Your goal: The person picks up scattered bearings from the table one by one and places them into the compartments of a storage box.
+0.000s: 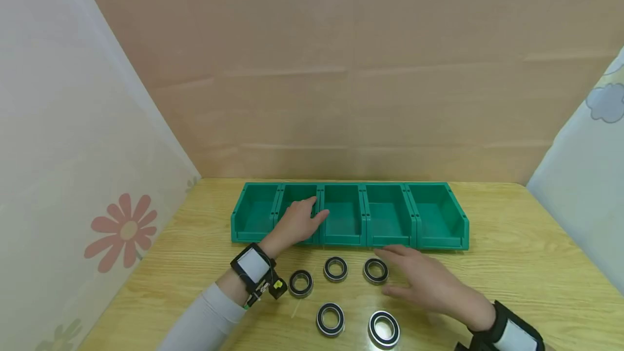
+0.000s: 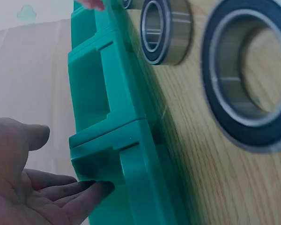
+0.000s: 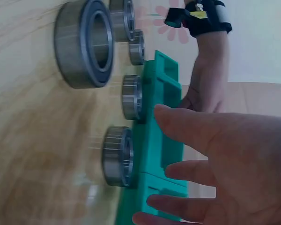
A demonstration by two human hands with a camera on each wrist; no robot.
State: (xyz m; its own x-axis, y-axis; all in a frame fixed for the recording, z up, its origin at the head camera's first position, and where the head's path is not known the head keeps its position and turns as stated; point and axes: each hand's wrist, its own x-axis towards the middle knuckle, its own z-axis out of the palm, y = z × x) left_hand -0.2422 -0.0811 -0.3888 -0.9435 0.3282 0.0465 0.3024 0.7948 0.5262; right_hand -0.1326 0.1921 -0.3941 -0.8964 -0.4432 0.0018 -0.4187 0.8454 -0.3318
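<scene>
My left hand (image 1: 297, 222) reaches over the second green bin from the left (image 1: 294, 193). In the left wrist view its fingers (image 2: 86, 199) extend into a bin's opening, with the thumb held apart and nothing in the grasp. My right hand (image 1: 426, 280) hovers palm down, fingers loosely extended, just right of a ball bearing (image 1: 365, 272) with black seals. In the right wrist view that hand (image 3: 239, 164) is spread and holds nothing. Closer to me lie two more bearings, one on the left (image 1: 319, 319) and one on the right (image 1: 374, 336).
The joined green bins stand in a row at the back of the wooden table (image 1: 507, 232); the rightmost bin (image 1: 439, 215) shows a bare floor. Another bearing (image 1: 336, 277) lies before the middle bin (image 1: 343, 213), and one (image 1: 292, 284) beside my left wrist. Brown paper (image 1: 351, 96) hangs behind.
</scene>
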